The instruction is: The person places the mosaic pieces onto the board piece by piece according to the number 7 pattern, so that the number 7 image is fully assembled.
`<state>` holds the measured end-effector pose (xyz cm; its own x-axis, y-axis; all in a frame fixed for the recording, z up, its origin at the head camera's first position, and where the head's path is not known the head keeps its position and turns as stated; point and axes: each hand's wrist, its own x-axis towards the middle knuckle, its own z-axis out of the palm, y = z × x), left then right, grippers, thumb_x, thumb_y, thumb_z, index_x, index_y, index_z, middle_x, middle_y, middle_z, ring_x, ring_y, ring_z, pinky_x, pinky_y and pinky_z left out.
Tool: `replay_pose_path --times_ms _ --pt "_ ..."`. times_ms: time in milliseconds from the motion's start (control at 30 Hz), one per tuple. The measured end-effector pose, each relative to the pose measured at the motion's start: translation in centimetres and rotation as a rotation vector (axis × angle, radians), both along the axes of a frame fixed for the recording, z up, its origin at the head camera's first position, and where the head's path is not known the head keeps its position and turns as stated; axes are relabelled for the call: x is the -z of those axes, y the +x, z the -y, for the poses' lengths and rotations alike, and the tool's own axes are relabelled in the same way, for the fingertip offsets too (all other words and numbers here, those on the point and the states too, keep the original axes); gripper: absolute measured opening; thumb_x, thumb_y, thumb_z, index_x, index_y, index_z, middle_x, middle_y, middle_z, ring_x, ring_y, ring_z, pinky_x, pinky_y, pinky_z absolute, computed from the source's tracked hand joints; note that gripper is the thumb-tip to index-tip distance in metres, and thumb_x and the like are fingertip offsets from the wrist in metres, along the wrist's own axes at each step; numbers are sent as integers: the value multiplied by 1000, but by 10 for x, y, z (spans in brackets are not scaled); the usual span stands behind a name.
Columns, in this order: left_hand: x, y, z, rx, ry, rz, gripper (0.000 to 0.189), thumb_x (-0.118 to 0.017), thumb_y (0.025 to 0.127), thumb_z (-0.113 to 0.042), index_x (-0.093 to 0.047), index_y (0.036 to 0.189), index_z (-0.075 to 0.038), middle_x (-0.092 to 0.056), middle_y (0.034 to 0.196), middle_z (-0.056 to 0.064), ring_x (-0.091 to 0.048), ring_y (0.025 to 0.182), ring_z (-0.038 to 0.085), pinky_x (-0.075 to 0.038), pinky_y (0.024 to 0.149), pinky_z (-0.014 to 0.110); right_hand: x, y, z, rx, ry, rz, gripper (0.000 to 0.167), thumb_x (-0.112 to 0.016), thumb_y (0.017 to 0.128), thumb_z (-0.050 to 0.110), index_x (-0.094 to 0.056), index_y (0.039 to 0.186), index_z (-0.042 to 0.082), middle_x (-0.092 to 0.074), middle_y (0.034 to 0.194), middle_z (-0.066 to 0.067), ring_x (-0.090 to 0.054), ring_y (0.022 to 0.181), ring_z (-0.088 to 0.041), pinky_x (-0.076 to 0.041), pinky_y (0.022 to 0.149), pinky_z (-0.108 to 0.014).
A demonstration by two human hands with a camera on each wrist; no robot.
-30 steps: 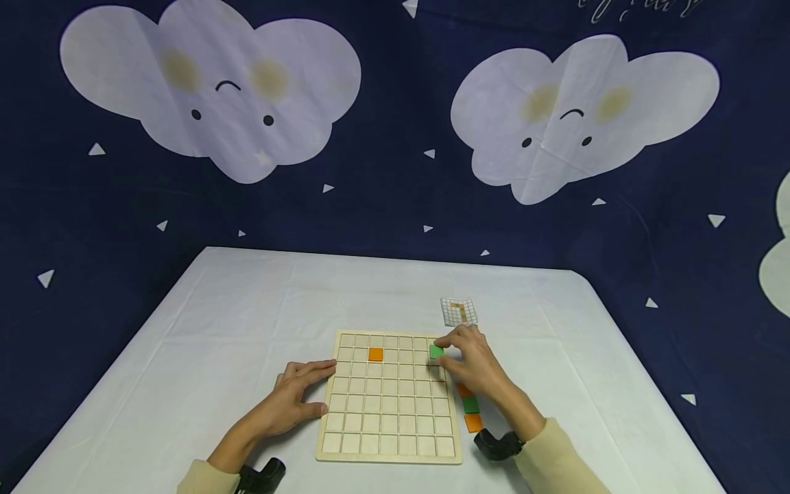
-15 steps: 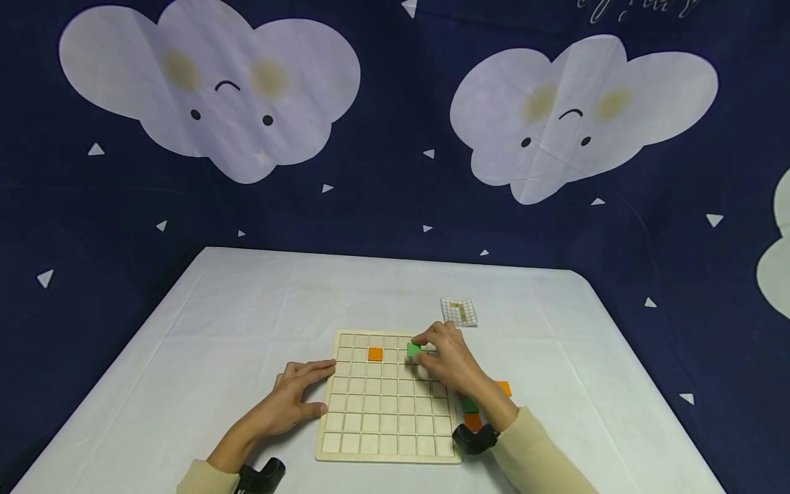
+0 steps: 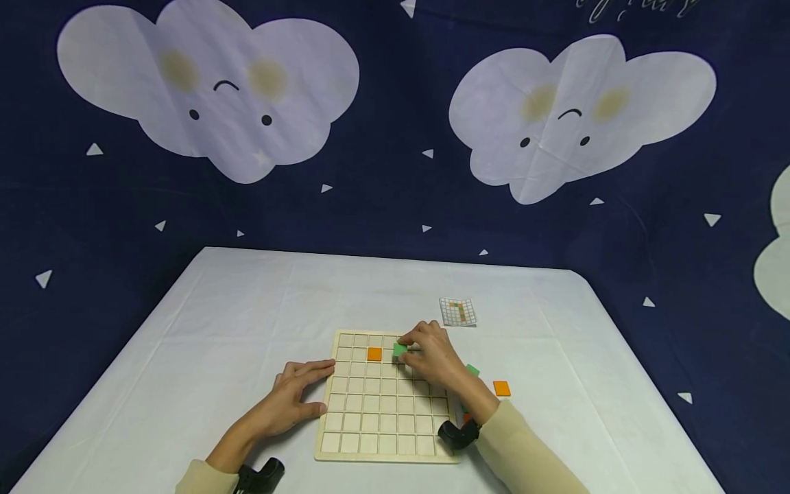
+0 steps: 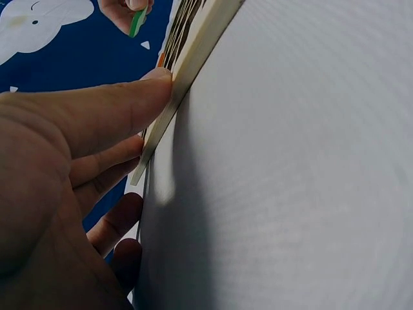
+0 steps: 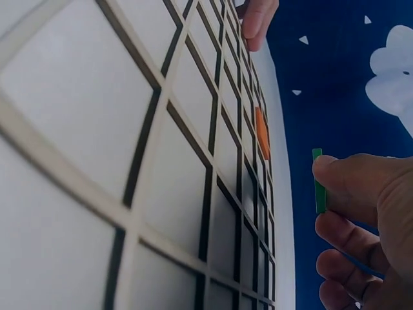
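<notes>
My right hand (image 3: 432,353) pinches a small square green tile (image 3: 399,350) between thumb and fingertips. In the right wrist view this green tile (image 5: 319,187) is edge-on, held apart from the wooden grid board (image 5: 132,223). An orange tile (image 3: 374,354) lies in the board's second row from the far side, just left of the held tile in the head view. My left hand (image 3: 286,405) touches the left edge of the board (image 3: 364,405) with thumb and fingertips, its fingers fairly straight. The cells right under my right hand are partly hidden.
A small card (image 3: 458,312) printed with a coloured grid lies beyond the board. To the board's right are a loose orange tile (image 3: 502,388) and a green tile (image 3: 472,369). Other tiles there are mostly hidden by my right forearm (image 3: 484,398).
My right hand has carried the green tile leftward over the board, from its right edge toward the orange tile. The loose orange tile at the right has come into view. My left hand has stayed put.
</notes>
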<state>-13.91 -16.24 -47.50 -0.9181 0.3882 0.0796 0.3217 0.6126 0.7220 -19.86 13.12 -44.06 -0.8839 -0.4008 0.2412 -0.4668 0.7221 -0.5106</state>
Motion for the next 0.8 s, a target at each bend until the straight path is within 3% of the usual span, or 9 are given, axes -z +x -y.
replay_pose_path --times_ms 800 --pt "-1 0 1 17 1 4 63 -75 76 -22 -53 134 -11 -45 146 -1 -34 112 13 -21 86 36 12 -11 17 -5 109 17 22 -72 82 25 -73 100 12 -61 91 0 -44 84 -14 -30 74 -31"
